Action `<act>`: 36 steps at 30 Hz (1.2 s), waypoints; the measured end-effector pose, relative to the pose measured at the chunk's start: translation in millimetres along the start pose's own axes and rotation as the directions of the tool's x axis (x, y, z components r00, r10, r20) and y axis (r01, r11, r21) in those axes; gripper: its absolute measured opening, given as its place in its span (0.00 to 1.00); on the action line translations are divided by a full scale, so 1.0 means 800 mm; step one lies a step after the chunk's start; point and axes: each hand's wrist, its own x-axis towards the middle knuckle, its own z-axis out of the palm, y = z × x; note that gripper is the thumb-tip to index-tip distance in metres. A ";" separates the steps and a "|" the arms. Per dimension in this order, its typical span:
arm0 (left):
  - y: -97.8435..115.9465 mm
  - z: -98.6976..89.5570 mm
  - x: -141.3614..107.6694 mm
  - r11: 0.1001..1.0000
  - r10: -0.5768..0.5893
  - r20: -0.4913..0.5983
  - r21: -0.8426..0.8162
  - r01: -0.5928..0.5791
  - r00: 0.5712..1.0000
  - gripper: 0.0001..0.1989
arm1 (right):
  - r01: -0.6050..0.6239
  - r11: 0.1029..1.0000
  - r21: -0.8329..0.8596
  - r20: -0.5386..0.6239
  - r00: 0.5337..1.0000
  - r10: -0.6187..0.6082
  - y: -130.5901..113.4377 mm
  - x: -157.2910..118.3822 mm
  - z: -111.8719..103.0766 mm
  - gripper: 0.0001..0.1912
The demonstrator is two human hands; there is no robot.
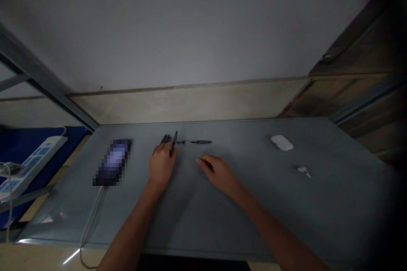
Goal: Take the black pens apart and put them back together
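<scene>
My left hand (pixel 162 161) is closed around a dark pen (pixel 174 136), which tilts up from between the thumb and fingers. Just behind that hand lies a small group of dark pens (pixel 165 139), partly hidden by the knuckles. Another dark pen (pixel 201 142) with a clear section rests flat on the grey table (pixel 235 224), its tip pointing right. To the right, my right hand (pixel 221 173) is held low over the tabletop, thumb and fingertips pinched together. Whatever is between them, if anything, cannot be made out.
A phone (pixel 114 161), screen lit and blurred, lies at left with a white cable (pixel 90 220) running off the front edge. At right are a white case (pixel 282 142) and a small white earbud (pixel 304 171). A power strip (pixel 32 163) sits beyond the left edge.
</scene>
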 end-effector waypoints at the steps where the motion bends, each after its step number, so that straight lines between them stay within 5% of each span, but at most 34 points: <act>1: 0.002 0.000 -0.001 0.999 0.005 0.007 0.054 -0.005 1.000 0.15 | -0.006 1.000 -0.004 -0.013 1.000 0.006 0.002 0.001 -0.001 0.17; 8: 0.008 -0.002 -0.006 0.982 0.014 0.092 0.184 -0.031 0.996 0.17 | 0.032 0.999 -0.007 -0.193 0.981 -0.033 0.020 0.009 -0.014 0.16; 16: 0.007 -0.004 -0.005 0.985 0.022 0.151 0.169 -0.047 0.988 0.15 | 0.013 0.990 -0.141 -0.115 0.993 -0.030 0.024 0.012 -0.013 0.18; 23: 0.001 -0.003 -0.003 0.990 0.060 0.129 0.123 -0.076 0.990 0.13 | 0.135 0.957 -0.255 -0.126 0.977 -0.172 0.021 0.007 -0.008 0.09; 29: 0.000 -0.004 -0.001 0.980 0.125 0.107 0.142 -0.140 0.986 0.10 | 0.104 0.858 -0.503 -0.087 0.982 -0.170 0.024 0.005 -0.006 0.18; 36: -0.006 0.003 0.003 0.978 0.154 0.067 0.132 -0.162 0.986 0.10 | 0.094 0.808 -0.581 -0.058 0.986 -0.157 0.040 0.014 -0.016 0.24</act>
